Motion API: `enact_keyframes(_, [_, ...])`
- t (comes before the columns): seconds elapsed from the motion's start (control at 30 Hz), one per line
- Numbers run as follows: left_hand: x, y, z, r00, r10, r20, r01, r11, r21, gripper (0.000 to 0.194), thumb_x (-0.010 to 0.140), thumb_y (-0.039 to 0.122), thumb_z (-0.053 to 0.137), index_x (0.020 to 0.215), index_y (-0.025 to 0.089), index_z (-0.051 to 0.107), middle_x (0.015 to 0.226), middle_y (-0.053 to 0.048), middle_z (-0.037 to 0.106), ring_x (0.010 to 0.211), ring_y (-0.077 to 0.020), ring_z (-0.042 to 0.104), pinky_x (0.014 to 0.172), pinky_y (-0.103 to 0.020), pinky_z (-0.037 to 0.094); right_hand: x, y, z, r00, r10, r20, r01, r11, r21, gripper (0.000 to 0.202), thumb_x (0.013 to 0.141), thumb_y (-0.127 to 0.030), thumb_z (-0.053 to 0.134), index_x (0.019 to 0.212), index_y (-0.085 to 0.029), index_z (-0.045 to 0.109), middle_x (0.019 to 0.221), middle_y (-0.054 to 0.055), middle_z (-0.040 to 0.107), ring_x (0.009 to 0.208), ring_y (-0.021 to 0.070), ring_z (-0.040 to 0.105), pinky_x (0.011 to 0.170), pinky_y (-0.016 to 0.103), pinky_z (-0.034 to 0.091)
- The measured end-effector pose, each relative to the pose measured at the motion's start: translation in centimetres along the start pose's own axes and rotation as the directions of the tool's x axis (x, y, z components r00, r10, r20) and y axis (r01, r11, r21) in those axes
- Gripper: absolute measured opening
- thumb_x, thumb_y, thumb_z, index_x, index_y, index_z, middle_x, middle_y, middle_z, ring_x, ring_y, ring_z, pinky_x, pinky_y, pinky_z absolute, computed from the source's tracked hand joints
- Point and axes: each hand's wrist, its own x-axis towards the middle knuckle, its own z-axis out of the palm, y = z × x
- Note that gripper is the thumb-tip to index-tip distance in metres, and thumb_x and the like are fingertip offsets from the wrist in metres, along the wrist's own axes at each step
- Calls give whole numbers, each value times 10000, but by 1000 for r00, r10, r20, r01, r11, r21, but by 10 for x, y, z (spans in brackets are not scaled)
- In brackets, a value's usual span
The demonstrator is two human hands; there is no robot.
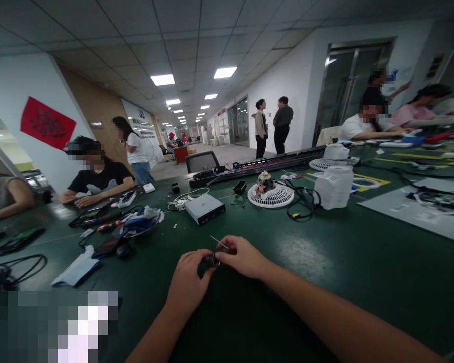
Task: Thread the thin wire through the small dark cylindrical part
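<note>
My left hand [189,277] is closed around a small dark cylindrical part [213,260] with a shiny ring-like end, held low over the green table. My right hand [244,256] meets it from the right, its thumb at the part's edge. A thin, light metal rod [216,240] sticks out up and left from between the right fingers. The fingers cover much of the part, so its exact kind does not show. Just beyond my hands lies a grey box-shaped drive [205,207].
White fan grille [271,196] with exposed motor, white plastic housing [333,186] and black cable [300,214] lie ahead right. A small black tray [240,187] stands behind the drive. Blue cloth [74,267] and tools lie left. People sit around the table [287,312].
</note>
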Motion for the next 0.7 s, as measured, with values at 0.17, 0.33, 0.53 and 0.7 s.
enact_keyframes(0.17, [3,-8,-1,988,-151,-30,153,987,55,224,802,240,635,1026,249,627,976,-36,719,969,-261,656,886,-452,483,-5,-2,-21,981,-193,21,178,851,-494,225,916,-208,472,1032,-202,666,946,56,696,856,185,626,731,293,424])
enact_keyframes(0.33, [4,-11,-4,976,-213,-33,215,975,64,222,814,269,616,1034,246,626,958,-45,731,957,-268,666,865,-447,485,-9,-9,-25,971,-232,62,220,757,-615,270,920,-233,480,1067,-237,706,983,58,694,922,206,623,790,309,427])
enact_keyframes(0.53, [3,-7,-3,977,-214,14,212,975,64,228,794,263,636,1022,253,628,959,-38,726,965,-269,655,856,-442,483,-13,-18,-21,958,-280,66,255,719,-646,278,918,-243,477,1063,-246,713,940,55,684,907,201,608,778,301,426])
enact_keyframes(0.7, [3,-7,-2,986,-164,5,163,985,52,233,799,259,634,1032,261,636,962,-32,725,953,-260,659,881,-451,484,-12,-15,-22,955,-285,85,263,676,-688,293,919,-232,464,1059,-247,720,907,65,670,884,206,595,742,301,418])
